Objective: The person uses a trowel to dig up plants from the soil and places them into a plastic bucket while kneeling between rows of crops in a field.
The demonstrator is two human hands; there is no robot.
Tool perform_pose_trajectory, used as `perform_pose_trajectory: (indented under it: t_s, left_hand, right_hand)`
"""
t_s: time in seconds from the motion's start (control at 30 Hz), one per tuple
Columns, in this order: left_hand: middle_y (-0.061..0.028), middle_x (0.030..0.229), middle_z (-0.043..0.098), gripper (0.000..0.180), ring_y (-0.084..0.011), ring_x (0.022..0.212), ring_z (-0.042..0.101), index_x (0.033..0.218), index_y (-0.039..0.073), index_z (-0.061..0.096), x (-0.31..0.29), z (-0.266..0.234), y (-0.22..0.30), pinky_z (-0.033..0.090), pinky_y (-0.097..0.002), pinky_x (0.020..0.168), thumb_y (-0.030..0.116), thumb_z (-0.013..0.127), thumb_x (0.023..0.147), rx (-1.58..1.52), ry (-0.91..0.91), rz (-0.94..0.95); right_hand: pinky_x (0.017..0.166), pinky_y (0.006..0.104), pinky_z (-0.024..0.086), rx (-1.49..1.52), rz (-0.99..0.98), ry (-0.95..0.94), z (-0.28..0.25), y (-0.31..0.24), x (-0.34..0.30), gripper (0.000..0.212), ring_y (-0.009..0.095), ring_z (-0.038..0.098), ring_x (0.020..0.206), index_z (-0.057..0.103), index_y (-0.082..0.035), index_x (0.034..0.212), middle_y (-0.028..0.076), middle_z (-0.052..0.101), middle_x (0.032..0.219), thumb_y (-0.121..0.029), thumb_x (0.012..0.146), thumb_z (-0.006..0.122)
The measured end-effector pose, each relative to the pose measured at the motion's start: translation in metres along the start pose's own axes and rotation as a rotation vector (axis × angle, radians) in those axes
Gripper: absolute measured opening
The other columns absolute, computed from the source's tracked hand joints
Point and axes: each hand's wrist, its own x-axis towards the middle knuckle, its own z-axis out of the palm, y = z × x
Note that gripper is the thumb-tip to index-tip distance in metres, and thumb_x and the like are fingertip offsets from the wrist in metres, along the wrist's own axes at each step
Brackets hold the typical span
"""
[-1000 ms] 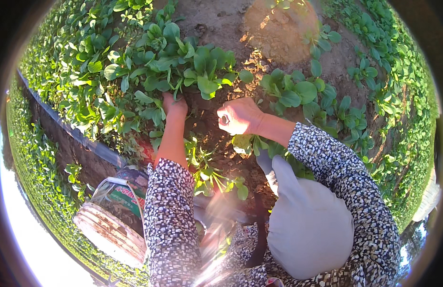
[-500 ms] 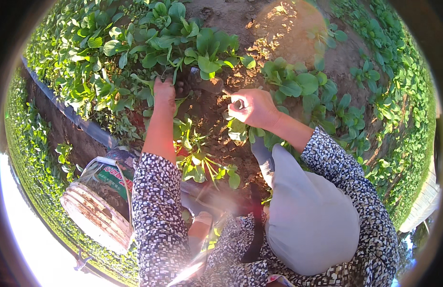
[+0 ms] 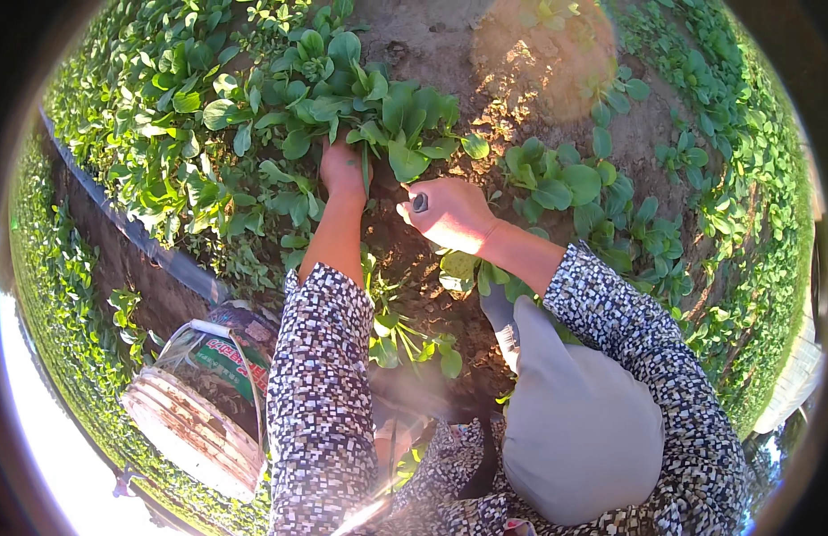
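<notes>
Head view: our left hand point(image 3: 344, 172) under the leafy plant point(image 3: 412, 114), our right hand point(image 3: 453, 214) beside it.
Its leaves hide the left fingers, so we cannot tell their grip; we likely reach low to access the plant's base. Our right hand is wrapped around a dark-ended handle point(image 3: 420, 203) above the soil point(image 3: 396, 241), presumably so its hidden far end sits near that plant.

Left grip point(image 3: 343, 170) among leafy plants point(image 3: 412, 116), right grip point(image 3: 451, 214) wrapped around dark handle point(image 3: 419, 203), bucket point(image 3: 197, 427) at lower left
</notes>
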Motion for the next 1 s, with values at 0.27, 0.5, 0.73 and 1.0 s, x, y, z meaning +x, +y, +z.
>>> perform_pose_trajectory:
  t_s: [0.27, 0.5, 0.73, 1.0]
  left_hand:
    - [-0.0097, 0.090, 0.064, 0.027, -0.0128, 0.061, 0.057, 0.112, 0.001, 0.054, -0.013, -0.026, 0.021, 0.047, -0.0279, 0.051, 0.003, 0.057, 0.085, -1.280, -0.048, -0.629]
    - [-0.0107, 0.109, 0.062, 0.036, -0.0262, 0.092, 0.058, 0.120, 0.003, 0.049, -0.007, -0.006, 0.010, 0.044, -0.0317, 0.081, 0.014, 0.057, 0.086, -0.686, -0.087, -0.249]
    - [-0.0188, 0.117, 0.058, 0.042, -0.0367, 0.105, 0.055, 0.115, 0.004, 0.054, 0.024, -0.003, 0.031, 0.044, -0.0410, 0.089, 0.024, 0.061, 0.078, -0.117, 0.047, -0.085]
    - [-0.0218, 0.095, 0.064, 0.034, -0.0422, 0.091, 0.060, 0.107, 0.002, 0.057, 0.024, -0.007, 0.018, 0.049, -0.0461, 0.081, 0.013, 0.063, 0.075, -0.080, 0.057, -0.122]
  right_hand:
    - [0.059, 0.0419, 0.045, -0.017, -0.070, 0.098, -0.014, 0.018, -0.007, 0.031, 0.033, 0.057, 0.063, 0.058, -0.008, 0.067, 0.011, 0.057, 0.063, -0.035, 0.080, 0.059]
    - [0.057, 0.0409, 0.042, 0.056, 0.034, 0.059, -0.032, 0.009, -0.011, 0.038, 0.033, 0.052, 0.059, 0.056, -0.006, 0.067, 0.012, 0.053, 0.060, -0.041, 0.080, 0.061]
    - [0.068, 0.0426, 0.047, -0.018, 0.028, 0.019, -0.025, 0.001, 0.008, 0.030, 0.034, 0.062, 0.072, 0.064, -0.010, 0.074, 0.012, 0.063, 0.070, -0.036, 0.083, 0.055]
    - [0.061, 0.0415, 0.050, -0.222, -0.200, 0.106, 0.001, 0.012, 0.018, 0.018, 0.029, 0.064, 0.073, 0.064, -0.011, 0.073, 0.009, 0.065, 0.073, -0.026, 0.079, 0.055]
